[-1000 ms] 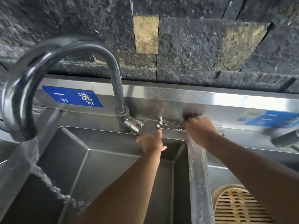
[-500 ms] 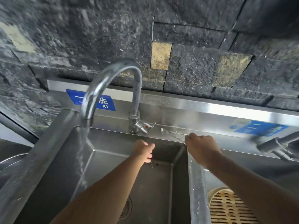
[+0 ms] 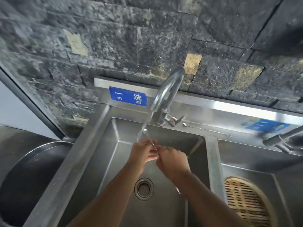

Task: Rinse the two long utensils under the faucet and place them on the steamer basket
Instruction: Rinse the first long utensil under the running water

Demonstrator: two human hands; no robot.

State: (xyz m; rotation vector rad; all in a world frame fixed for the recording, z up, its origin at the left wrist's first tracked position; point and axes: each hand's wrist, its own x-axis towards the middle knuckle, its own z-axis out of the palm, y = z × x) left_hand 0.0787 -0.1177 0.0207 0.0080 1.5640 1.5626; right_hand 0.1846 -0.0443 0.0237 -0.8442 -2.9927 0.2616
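We see right hand (image 3: pixel 172 159) fingers curled round utensil (image 3: pixel 148 137) under faucet (image 3: pixel 168 86) stream, over left basin (image 3: pixel 114 153); left hand (image 3: pixel 144 151) touches it, grip unclear; other utensil (image 3: pixel 205 130) on ledge (image 3: pixel 242 138); basket (image 3: pixel 246 202) in right basin (image 3: pixel 246 161).

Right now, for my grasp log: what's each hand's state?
Left hand: on the long utensil, grip cannot be told.
Right hand: closed, holding the same utensil.

Both bare forearms reach up from the lower edge and converge, so the hands meet side by side and touch. The right hand (image 3: pixel 172 159) is fisted, knuckles up, gripping a thin metal utensil (image 3: pixel 148 136). The left hand (image 3: pixel 143 150) lies just beside it, fingers stretched toward the right hand and thumb above, with the utensil passing between them. Whether it grips is unclear.
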